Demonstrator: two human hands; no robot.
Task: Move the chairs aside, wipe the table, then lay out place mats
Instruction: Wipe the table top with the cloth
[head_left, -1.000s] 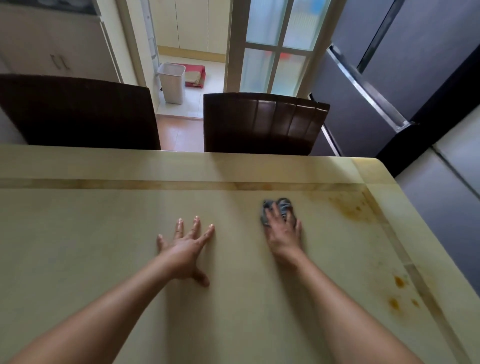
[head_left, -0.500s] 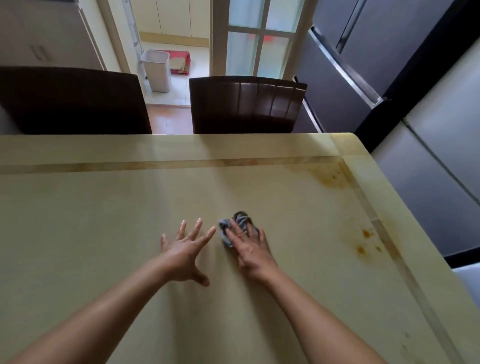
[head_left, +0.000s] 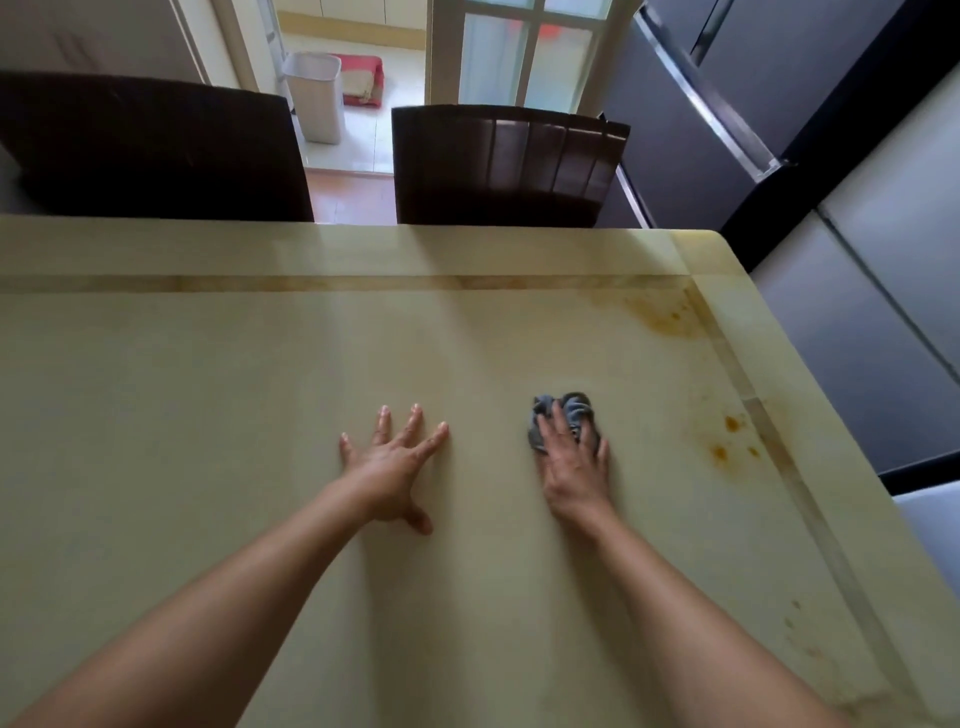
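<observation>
A pale cream stone table (head_left: 218, 415) fills most of the view. My right hand (head_left: 574, 462) lies flat, fingers straight, pressing a crumpled grey cloth (head_left: 569, 408) onto the tabletop right of centre. My left hand (head_left: 392, 457) rests flat on the table with fingers spread, a hand's width left of the cloth. Two dark brown chairs stand along the far edge: the left chair (head_left: 150, 150) and the right chair (head_left: 506, 166), whose backs rise above the table edge. Orange-brown stains (head_left: 732, 439) mark the right side, and a fainter patch (head_left: 667, 317) lies near the far right corner.
A grey refrigerator (head_left: 727, 104) and grey cabinet fronts (head_left: 872, 322) stand close to the table's right edge. Beyond the chairs a doorway shows a white bin (head_left: 314, 96) and a red mat (head_left: 363, 78) on a tiled floor.
My right hand slid the cloth left toward my left hand, then back right to where it is now. My left hand stayed planted. The view shifted slightly with my head.
</observation>
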